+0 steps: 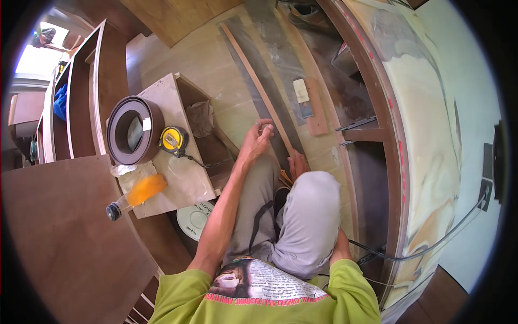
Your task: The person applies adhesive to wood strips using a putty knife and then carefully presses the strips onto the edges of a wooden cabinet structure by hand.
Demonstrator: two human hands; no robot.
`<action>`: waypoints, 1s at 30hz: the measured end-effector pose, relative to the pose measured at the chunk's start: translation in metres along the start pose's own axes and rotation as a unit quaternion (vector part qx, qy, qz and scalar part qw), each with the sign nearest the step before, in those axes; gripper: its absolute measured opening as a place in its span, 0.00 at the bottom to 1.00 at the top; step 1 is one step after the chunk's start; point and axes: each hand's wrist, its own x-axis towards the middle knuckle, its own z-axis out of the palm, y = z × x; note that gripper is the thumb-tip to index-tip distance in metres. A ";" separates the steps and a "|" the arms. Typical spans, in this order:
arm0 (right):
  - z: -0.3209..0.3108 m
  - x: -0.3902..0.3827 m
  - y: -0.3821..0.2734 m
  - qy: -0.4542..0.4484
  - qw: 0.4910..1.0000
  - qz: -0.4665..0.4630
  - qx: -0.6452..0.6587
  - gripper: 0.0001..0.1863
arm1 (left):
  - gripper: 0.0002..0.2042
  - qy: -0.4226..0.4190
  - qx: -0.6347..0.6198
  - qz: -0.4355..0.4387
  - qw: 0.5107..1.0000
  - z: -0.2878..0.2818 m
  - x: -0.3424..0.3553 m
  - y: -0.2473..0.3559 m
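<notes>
A long, narrow brown strip (253, 76) runs away from me over a dark board on the floor. At its near end my right hand (298, 163) is closed on the strip, partly hidden by my raised knee. My left hand (258, 139) is beside the strip, a little farther off, with fingers curled together. Whatever those fingers hold, if anything, is too small to make out. Between my legs, an orange-handled tool (285, 177) shows in part, close to my right hand.
On a wooden box (186, 186) at left are an edging roll (114, 127), a yellow tape measure (173, 141) and a bottle of orange liquid (145, 190). A white-lidded bucket (194, 220) stands below. At right, a scraper (303, 98) lies by a brown cabinet frame (396, 162); a cable (431, 247) hangs nearby.
</notes>
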 end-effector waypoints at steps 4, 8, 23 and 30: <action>-0.010 0.008 0.006 -0.069 0.996 0.043 0.025 0.23 | 0.18 -0.037 0.007 0.012 0.999 0.008 -0.004 0.000; -0.010 0.009 0.004 -0.034 0.996 0.056 0.063 0.21 | 0.18 -0.084 0.086 -0.009 0.993 0.009 -0.005 -0.005; -0.004 -0.003 -0.007 0.029 0.997 -0.022 -0.062 0.24 | 0.20 -0.100 0.008 -0.001 0.995 0.005 -0.014 -0.020; -0.002 -0.066 0.000 -0.102 0.987 -0.084 -0.091 0.24 | 0.18 -0.031 -0.116 -0.039 0.992 0.006 -0.014 0.001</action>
